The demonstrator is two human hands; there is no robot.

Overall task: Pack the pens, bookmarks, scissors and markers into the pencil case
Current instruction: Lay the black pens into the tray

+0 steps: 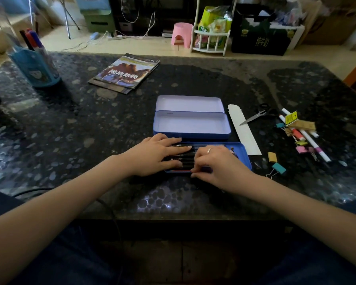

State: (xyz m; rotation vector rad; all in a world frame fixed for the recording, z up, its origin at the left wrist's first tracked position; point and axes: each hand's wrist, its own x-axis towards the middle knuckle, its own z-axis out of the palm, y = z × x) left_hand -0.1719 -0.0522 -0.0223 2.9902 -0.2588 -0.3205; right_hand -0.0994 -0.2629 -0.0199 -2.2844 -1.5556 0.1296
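Observation:
A blue metal pencil case (191, 122) lies open at the table's middle, its hinged lid (189, 103) flat behind it and both parts bare inside. In front of it sits a blue inner tray (245, 155) holding several dark pens (185, 159). My left hand (154, 155) rests flat on the pens, fingers spread. My right hand (218, 165) has its fingertips curled at the tray's near edge on a pen. A white bookmark (244, 132) lies right of the case. Black scissors (257, 115) and white markers (308, 136) lie further right.
Several coloured binder clips (277, 167) and a yellow-tagged card (291, 118) lie around the markers. A magazine (125, 73) sits at the back left. A blue pen holder (37, 64) with pens stands at the far left. A cable (29, 191) runs along the near left edge.

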